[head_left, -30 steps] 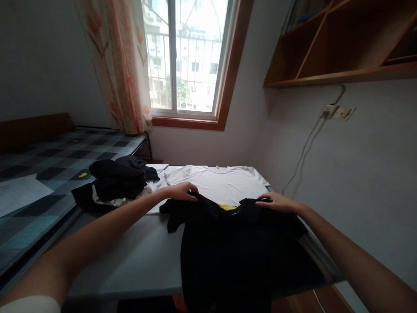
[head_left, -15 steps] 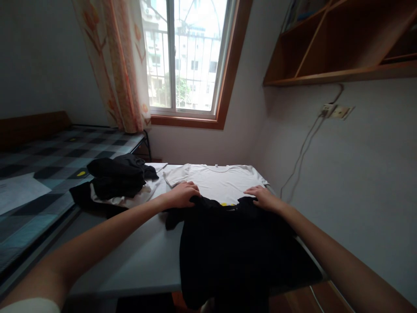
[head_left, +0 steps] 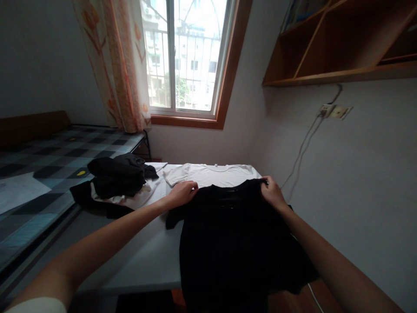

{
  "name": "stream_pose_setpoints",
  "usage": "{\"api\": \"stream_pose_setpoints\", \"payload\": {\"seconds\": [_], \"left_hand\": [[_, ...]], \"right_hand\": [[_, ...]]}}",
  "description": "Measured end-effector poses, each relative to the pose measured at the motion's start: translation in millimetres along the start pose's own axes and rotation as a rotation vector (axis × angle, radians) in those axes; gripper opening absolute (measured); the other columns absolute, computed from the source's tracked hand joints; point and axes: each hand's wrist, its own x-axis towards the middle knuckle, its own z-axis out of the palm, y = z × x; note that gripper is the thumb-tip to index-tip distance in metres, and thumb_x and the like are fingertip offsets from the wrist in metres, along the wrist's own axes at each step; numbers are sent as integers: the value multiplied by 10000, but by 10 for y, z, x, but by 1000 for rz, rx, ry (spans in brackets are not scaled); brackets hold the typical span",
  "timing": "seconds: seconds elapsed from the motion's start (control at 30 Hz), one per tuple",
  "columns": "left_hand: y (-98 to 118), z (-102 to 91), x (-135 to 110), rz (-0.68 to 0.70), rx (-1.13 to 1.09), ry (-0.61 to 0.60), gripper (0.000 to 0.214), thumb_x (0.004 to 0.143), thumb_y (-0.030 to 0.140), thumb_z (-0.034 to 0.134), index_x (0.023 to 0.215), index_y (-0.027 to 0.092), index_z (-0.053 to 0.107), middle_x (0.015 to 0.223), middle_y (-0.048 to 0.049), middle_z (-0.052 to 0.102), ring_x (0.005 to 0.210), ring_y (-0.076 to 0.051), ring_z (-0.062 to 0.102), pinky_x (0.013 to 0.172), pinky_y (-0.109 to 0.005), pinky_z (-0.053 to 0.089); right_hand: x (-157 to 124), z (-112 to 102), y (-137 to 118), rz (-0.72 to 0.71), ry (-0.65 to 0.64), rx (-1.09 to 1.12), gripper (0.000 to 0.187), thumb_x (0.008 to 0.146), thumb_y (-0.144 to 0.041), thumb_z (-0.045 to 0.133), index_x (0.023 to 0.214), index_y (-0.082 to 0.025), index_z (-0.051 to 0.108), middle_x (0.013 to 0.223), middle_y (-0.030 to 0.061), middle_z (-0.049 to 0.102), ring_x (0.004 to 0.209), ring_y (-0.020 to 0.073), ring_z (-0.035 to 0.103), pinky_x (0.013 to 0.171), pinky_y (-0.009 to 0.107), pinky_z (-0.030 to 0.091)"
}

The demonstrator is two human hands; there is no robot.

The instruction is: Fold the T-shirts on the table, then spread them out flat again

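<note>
A black T-shirt (head_left: 234, 243) is spread over the near part of the table, its neckline facing the window and its lower part hanging past the front edge. My left hand (head_left: 183, 192) is closed on the shirt's left shoulder. At the other shoulder my right hand (head_left: 273, 191) pinches the cloth and holds it slightly raised. Beyond the neckline lies a white T-shirt (head_left: 211, 174), laid flat and partly covered by the black one.
On the table's (head_left: 143, 256) left side sits a heap of black and white clothes (head_left: 117, 176). A checked bed (head_left: 65, 148) with a paper sheet (head_left: 22, 191) stands further left. Wooden shelves (head_left: 345, 48) hang on the right wall, above a socket with cables (head_left: 335, 111).
Both hands have closed on the black T-shirt's shoulders, the right one shifting outward. The neckline has moved toward the window, smoother and straighter, hiding more of the white T-shirt and its yellow patch.
</note>
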Motion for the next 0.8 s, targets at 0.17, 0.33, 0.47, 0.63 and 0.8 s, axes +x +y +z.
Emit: {"api": "stream_pose_setpoints", "payload": {"seconds": [0.17,0.33,0.47,0.63,0.8], "left_hand": [[-38,-6,120,-134,-265,-100,187,827,271,529,893,167,670,905,-54,706,780,-177,635,697,-264,470],[-91,-16,197,-150,-415,-221,302,781,420,597,852,143,695,808,-56,701,730,-175,624,632,-250,459],[-127,-97,255,-206,-433,-170,209,753,336,612,756,150,706,712,-28,683,661,-155,598,583,-237,440],[-82,-322,313,-323,-488,-96,146,809,262,563,787,143,645,751,-11,660,513,-96,579,501,-205,409],[153,-696,173,-295,-401,72,188,921,311,423,975,185,552,721,14,659,465,-120,607,535,-232,443]], "right_hand": [[-34,-37,-112,116,27,502,273,814,-209,397,1086,-217,407,584,-20,581,422,196,575,355,265,377],[-39,-3,-159,91,81,675,215,754,-244,492,948,-251,398,674,-19,598,484,185,612,387,279,462],[-23,23,-154,53,144,704,249,721,-301,543,931,-242,424,699,-7,596,544,199,628,441,316,511],[-73,-2,-158,-8,242,704,278,739,-352,546,963,-223,443,726,5,585,616,205,635,524,341,533],[-310,-139,-363,5,507,705,296,789,-326,493,1050,-224,398,683,-35,522,544,152,570,523,303,505]]}}
